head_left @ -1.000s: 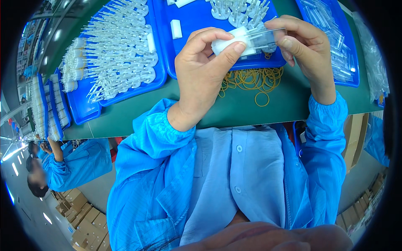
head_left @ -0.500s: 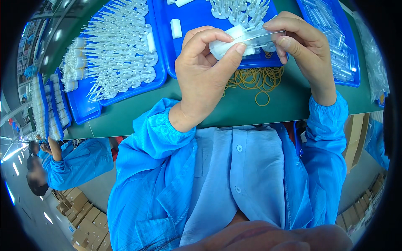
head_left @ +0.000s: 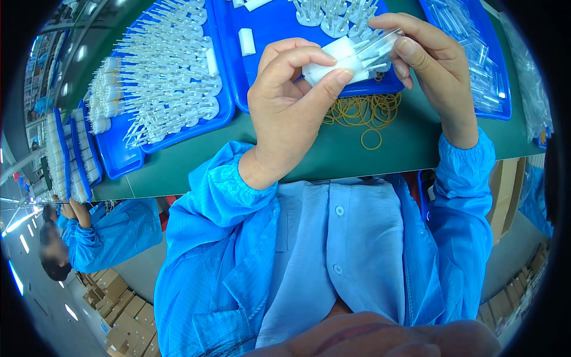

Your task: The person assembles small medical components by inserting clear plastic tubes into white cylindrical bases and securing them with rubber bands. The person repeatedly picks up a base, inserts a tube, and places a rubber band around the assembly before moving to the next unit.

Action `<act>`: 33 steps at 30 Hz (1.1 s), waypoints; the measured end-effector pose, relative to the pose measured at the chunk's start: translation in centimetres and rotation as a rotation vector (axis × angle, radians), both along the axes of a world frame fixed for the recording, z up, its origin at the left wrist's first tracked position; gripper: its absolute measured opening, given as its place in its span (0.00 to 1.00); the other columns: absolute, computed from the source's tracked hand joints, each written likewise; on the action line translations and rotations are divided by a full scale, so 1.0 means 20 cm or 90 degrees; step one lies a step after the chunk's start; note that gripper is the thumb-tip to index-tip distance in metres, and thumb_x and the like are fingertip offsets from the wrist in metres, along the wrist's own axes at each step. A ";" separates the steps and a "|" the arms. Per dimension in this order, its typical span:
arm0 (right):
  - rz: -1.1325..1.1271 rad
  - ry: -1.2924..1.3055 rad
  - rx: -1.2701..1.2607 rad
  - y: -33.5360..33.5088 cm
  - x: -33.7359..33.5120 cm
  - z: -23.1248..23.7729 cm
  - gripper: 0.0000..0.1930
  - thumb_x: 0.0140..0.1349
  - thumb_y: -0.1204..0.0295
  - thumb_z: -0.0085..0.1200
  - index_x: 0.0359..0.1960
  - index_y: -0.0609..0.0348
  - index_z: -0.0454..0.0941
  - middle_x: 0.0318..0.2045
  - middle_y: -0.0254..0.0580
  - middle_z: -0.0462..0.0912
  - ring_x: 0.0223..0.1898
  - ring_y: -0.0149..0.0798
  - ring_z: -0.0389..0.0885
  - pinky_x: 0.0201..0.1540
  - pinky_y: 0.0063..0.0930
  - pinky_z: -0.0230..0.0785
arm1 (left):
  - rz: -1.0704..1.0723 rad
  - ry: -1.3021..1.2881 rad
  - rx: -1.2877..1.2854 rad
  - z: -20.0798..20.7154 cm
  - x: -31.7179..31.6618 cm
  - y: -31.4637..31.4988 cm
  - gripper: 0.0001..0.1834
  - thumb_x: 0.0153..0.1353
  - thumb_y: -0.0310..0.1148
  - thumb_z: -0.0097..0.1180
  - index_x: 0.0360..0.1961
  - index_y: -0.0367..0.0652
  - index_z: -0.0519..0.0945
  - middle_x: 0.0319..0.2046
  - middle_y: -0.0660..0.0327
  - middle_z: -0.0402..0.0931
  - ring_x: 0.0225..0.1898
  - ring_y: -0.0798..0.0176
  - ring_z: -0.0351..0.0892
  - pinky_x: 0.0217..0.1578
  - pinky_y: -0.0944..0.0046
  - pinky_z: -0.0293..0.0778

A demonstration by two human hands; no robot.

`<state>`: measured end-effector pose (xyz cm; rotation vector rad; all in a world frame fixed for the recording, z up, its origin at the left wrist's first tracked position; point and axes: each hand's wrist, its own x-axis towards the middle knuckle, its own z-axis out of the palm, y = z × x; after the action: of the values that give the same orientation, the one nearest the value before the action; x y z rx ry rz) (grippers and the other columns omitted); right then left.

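My left hand (head_left: 285, 110) pinches a white piece (head_left: 334, 59) between thumb and fingers; it looks like soft blocks wrapped about a base with pale prongs pointing right. At those prongs, the thumb and index finger of my right hand (head_left: 437, 62) grip a clear plastic tube (head_left: 386, 43), tilted up to the right. Part of the tube overlaps the prongs; whether it is seated over one I cannot tell. Beneath both hands lies the middle blue tray (head_left: 260, 74), holding white round-based pronged parts (head_left: 336, 22) and a loose white block (head_left: 247, 41).
Yellow rubber bands (head_left: 372, 140) lie on the green table (head_left: 220, 157) before the tray. At left, a blue tray (head_left: 229, 110) is packed with pronged parts (head_left: 172, 65). Clear tubes (head_left: 482, 65) fill the right tray (head_left: 504, 118). A co-worker in blue (head_left: 119, 232) is far left.
The tube's right end has swung upward, and my right fingers have risen slightly with it. The white piece in my left hand has turned a little; both hands keep their hold.
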<state>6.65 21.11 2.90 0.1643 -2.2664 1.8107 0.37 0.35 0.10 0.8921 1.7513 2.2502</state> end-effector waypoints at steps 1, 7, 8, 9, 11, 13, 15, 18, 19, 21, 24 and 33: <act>-0.009 -0.029 -0.008 0.00 0.00 0.01 0.13 0.68 0.69 0.49 0.49 0.61 0.79 0.28 0.30 0.73 0.25 0.22 0.70 0.23 0.15 0.61 | -0.007 -0.030 0.028 0.00 0.01 0.01 0.12 0.54 0.17 0.63 0.38 0.35 0.76 0.45 0.61 0.65 0.43 0.67 0.74 0.41 0.70 0.75; -0.027 -0.034 0.005 -0.05 -0.02 0.10 0.13 0.66 0.74 0.50 0.48 0.70 0.77 0.26 0.34 0.73 0.20 0.25 0.70 0.22 0.16 0.62 | -0.034 -0.176 0.044 -0.01 0.02 0.01 0.11 0.56 0.18 0.63 0.36 0.36 0.72 0.43 0.61 0.66 0.45 0.67 0.75 0.43 0.70 0.74; -0.018 -0.048 0.002 -0.04 -0.01 0.10 0.13 0.67 0.74 0.50 0.49 0.70 0.77 0.27 0.34 0.72 0.21 0.25 0.70 0.22 0.17 0.61 | -0.035 -0.169 0.039 -0.01 0.02 0.01 0.11 0.56 0.18 0.63 0.36 0.36 0.72 0.43 0.61 0.67 0.44 0.67 0.75 0.43 0.70 0.74; -0.009 -0.061 -0.002 -0.03 -0.01 0.11 0.14 0.67 0.75 0.49 0.50 0.70 0.76 0.28 0.34 0.72 0.21 0.25 0.70 0.23 0.17 0.61 | -0.035 -0.162 0.034 0.00 0.02 0.01 0.10 0.56 0.18 0.62 0.36 0.36 0.72 0.43 0.61 0.67 0.44 0.67 0.75 0.43 0.70 0.74; -0.040 -0.011 0.113 -0.04 -0.03 0.14 0.14 0.66 0.74 0.50 0.49 0.70 0.77 0.29 0.37 0.73 0.23 0.27 0.72 0.25 0.19 0.63 | -0.038 -0.145 0.026 0.00 0.02 0.01 0.10 0.57 0.19 0.62 0.36 0.35 0.72 0.44 0.61 0.66 0.44 0.68 0.75 0.43 0.70 0.74; -0.078 0.119 0.234 -0.04 -0.05 0.12 0.14 0.65 0.75 0.50 0.49 0.70 0.77 0.31 0.40 0.75 0.27 0.30 0.73 0.29 0.21 0.65 | -0.045 -0.127 0.018 0.00 0.02 0.01 0.09 0.58 0.19 0.61 0.36 0.34 0.73 0.44 0.61 0.66 0.44 0.68 0.75 0.43 0.70 0.74; -0.109 0.255 0.321 -0.04 -0.08 0.06 0.15 0.63 0.74 0.53 0.50 0.69 0.76 0.34 0.43 0.76 0.32 0.34 0.75 0.35 0.24 0.67 | -0.056 -0.188 0.018 0.00 0.03 0.01 0.08 0.59 0.19 0.60 0.36 0.35 0.73 0.42 0.61 0.68 0.42 0.69 0.75 0.41 0.71 0.73; -0.105 0.250 0.371 -0.07 -0.05 0.11 0.23 0.58 0.70 0.60 0.53 0.69 0.73 0.40 0.48 0.76 0.40 0.43 0.76 0.44 0.31 0.68 | -0.065 -0.288 0.051 0.01 0.04 0.01 0.07 0.60 0.20 0.59 0.37 0.37 0.73 0.38 0.61 0.73 0.38 0.71 0.75 0.39 0.72 0.73; -0.111 0.259 0.409 -0.07 -0.05 0.11 0.27 0.55 0.68 0.63 0.54 0.69 0.71 0.42 0.50 0.76 0.43 0.46 0.76 0.47 0.33 0.68 | -0.069 -0.322 0.068 0.02 0.04 0.02 0.07 0.60 0.20 0.59 0.37 0.37 0.73 0.36 0.61 0.74 0.37 0.71 0.76 0.38 0.72 0.73; -0.126 0.300 0.521 -0.09 -0.06 0.07 0.37 0.48 0.62 0.69 0.57 0.70 0.67 0.47 0.55 0.73 0.48 0.52 0.74 0.51 0.38 0.67 | -0.069 -0.333 0.066 0.01 0.04 0.01 0.05 0.62 0.23 0.56 0.38 0.37 0.73 0.38 0.55 0.78 0.40 0.63 0.80 0.44 0.62 0.78; -0.107 0.269 0.555 -0.18 -0.04 0.11 0.49 0.40 0.57 0.74 0.61 0.71 0.61 0.54 0.61 0.68 0.54 0.58 0.70 0.57 0.44 0.65 | -0.061 -0.394 0.090 0.01 0.04 0.01 0.06 0.61 0.22 0.58 0.36 0.38 0.73 0.34 0.58 0.78 0.35 0.69 0.78 0.37 0.69 0.75; -0.084 0.351 0.456 -0.18 -0.08 0.05 0.45 0.43 0.64 0.72 0.61 0.69 0.60 0.53 0.61 0.67 0.55 0.58 0.69 0.57 0.43 0.64 | -0.093 -0.405 0.085 0.00 0.04 0.00 0.04 0.62 0.24 0.56 0.35 0.39 0.73 0.36 0.55 0.79 0.36 0.65 0.80 0.42 0.62 0.77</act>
<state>5.00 17.43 3.82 0.5396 -2.3033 0.6929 1.15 0.41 0.09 0.2500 1.2213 2.2297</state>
